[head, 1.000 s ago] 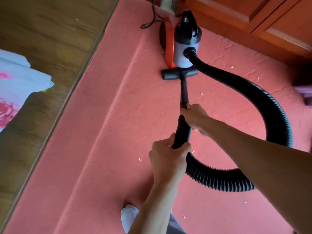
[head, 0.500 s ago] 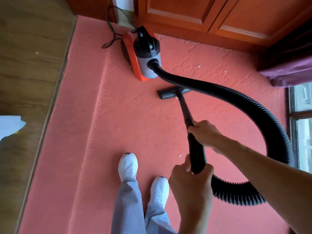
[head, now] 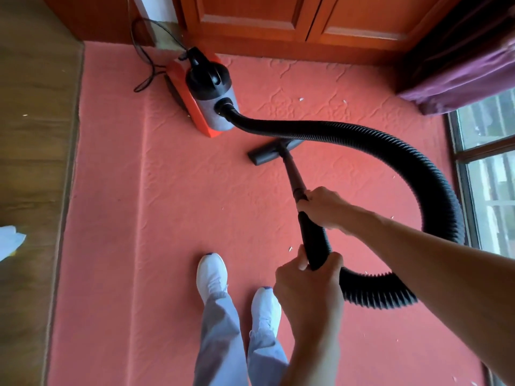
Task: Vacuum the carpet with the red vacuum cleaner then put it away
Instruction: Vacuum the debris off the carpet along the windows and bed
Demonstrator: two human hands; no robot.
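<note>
Beyond my right hand point(head: 323, 207), up and to its left, the red vacuum cleaner point(head: 200, 98) sits on the carpet point(head: 139, 218) by the cabinet point(head: 278, 20). Right hand grips the wand point(head: 291, 171); left hand point(head: 309, 285) grips its thicker end nearer me. Nozzle point(head: 264, 154) flat on carpet ahead of right hand. Hose point(head: 390, 146) loops right of both hands. My shoes point(head: 211, 274) left of left hand.

Bare red carpet point(head: 167, 218) lies open left of the white shoes point(head: 211, 274), out to the wooden floor point(head: 33, 162). Ahead, the red vacuum cleaner point(head: 207, 107) and its loose cord point(head: 147, 76) block the way by the cabinet doors point(head: 278, 20). The black hose point(head: 404, 151) loops across the right, near the window point(head: 490, 176), ringing the left hand point(head: 306, 282) and right hand point(head: 323, 210) gripping the wand point(head: 292, 174).
</note>
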